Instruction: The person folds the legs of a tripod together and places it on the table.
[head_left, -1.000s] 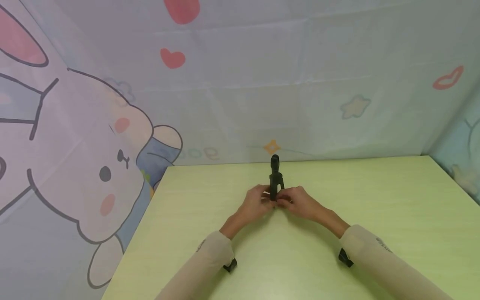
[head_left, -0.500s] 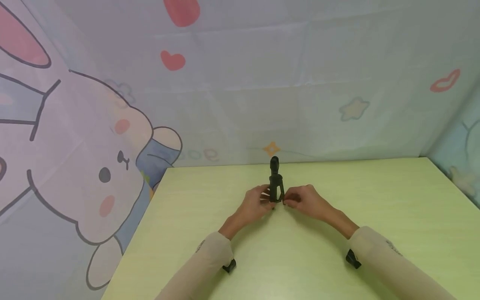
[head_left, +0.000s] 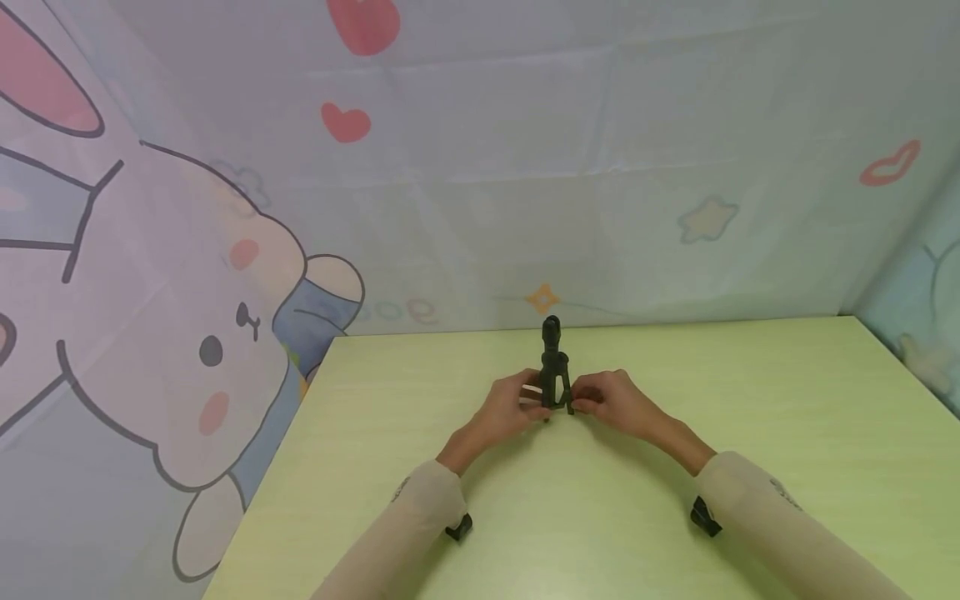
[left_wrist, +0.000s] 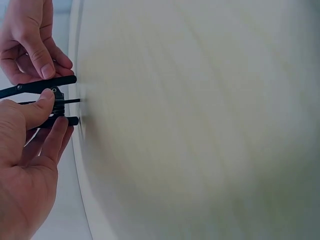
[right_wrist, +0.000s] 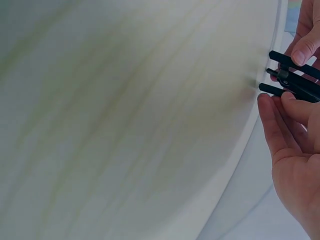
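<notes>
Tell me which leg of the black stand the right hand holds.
The rightmost leg in the head view, held by the right hand; the left hand holds a different leg.

Black tripod (head_left: pixel 553 360) looks matt and smooth, plastic or metal, honestly can't tell. Desk (head_left: pixel 570 517) is smooth with faint wood-look streaks and a soft sheen up front. Backdrop (head_left: pixel 487 217) seems like thin creased cloth, pretty matt; sleeves (head_left: pixel 420 504) are plain matt fabric.
</notes>
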